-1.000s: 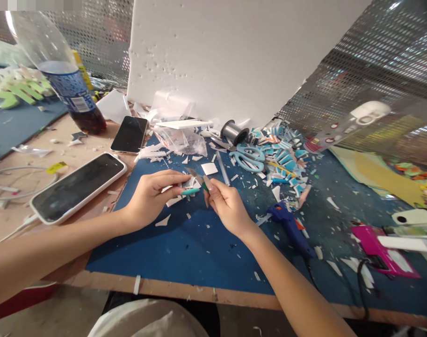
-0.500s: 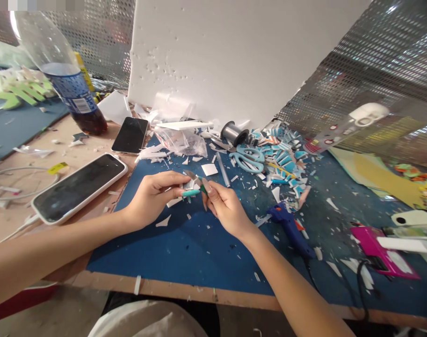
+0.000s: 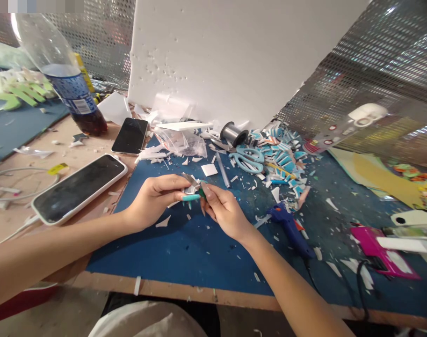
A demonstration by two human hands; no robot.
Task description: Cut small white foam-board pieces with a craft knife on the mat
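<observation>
My left hand [image 3: 160, 199] pinches a small silvery-grey and white piece [image 3: 191, 185] above the blue mat. A turquoise strip [image 3: 191, 198] sticks out at its thumb tip; I cannot tell whether it belongs to the piece or is a fingernail. Close against it, my right hand [image 3: 223, 206] has thumb and fingers closed on a small dark green bit [image 3: 202, 192], mostly hidden by the fingertips. The two hands' fingertips meet or nearly meet. Just beyond them lie a white square scrap [image 3: 209, 170] and a translucent grey stick [image 3: 222, 170].
Light-blue scissors [image 3: 250, 161], a wire spool [image 3: 234, 134] and a scrap heap [image 3: 286, 154] lie behind. A blue glue gun [image 3: 291, 231] rests to the right, near a magenta device [image 3: 385, 252]. Two phones [image 3: 80, 188] and a cola bottle [image 3: 73, 96] stand left. A white foam board [image 3: 234, 56] rises behind.
My right fingertips have shifted slightly left, closer to the left hand, and the pieces between them have turned a little. Everything else stays put.
</observation>
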